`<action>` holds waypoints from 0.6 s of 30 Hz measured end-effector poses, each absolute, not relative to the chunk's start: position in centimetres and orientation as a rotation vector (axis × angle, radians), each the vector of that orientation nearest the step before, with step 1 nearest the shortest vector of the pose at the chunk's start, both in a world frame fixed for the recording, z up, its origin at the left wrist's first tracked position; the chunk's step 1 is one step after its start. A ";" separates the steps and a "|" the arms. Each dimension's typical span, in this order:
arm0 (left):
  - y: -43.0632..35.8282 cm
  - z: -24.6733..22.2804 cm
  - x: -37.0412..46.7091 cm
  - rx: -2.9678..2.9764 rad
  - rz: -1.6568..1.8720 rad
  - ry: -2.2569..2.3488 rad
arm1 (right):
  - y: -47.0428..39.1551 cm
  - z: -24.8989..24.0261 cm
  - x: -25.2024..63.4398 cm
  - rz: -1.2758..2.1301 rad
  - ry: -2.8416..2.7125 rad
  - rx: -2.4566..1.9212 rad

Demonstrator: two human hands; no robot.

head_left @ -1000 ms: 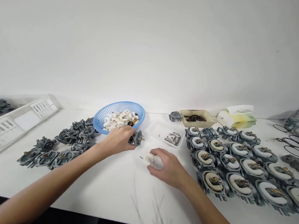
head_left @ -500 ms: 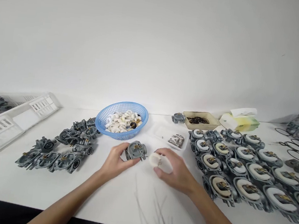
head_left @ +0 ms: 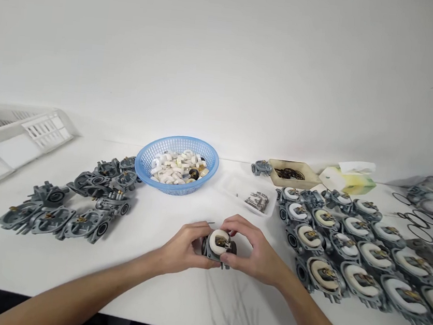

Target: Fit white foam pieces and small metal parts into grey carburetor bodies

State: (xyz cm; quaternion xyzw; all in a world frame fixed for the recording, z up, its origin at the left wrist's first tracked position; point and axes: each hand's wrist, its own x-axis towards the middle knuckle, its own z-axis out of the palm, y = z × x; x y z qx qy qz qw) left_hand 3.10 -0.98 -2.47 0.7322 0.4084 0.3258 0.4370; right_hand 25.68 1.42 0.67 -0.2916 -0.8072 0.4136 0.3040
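Note:
Both hands meet at the middle of the white table around one grey metal carburetor body (head_left: 218,247). My left hand (head_left: 185,245) grips its left side. My right hand (head_left: 255,250) holds its right side, fingertips on the white ring-shaped float (head_left: 218,240) that sits on top of the body. A thin metal pin (head_left: 209,223) lies on the table just behind my left hand.
A blue basket (head_left: 179,150) of white floats stands behind the hands. Bare grey carburetor bodies (head_left: 79,204) lie at the left, rows with floats fitted (head_left: 348,240) at the right. A clear tray of small parts (head_left: 257,201), a beige tray of black rings (head_left: 291,173), a tissue pack (head_left: 351,178) and a white crate (head_left: 11,139) line the back.
My left hand brought the carburetor body from beside the basket toward me. My right hand carried the white float onto it, and both hands now hold the pair together.

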 end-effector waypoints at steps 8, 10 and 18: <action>-0.7 -2.3 2.7 1.940 0.747 0.995 | 2.0 0.1 26.2 1.150 -2.183 -0.812; -0.7 -2.2 2.5 1.980 0.725 0.986 | 2.1 0.2 26.2 1.165 -2.197 -0.802; -0.9 -2.4 1.7 2.061 0.699 1.025 | 2.2 0.4 26.1 1.194 -2.239 -0.827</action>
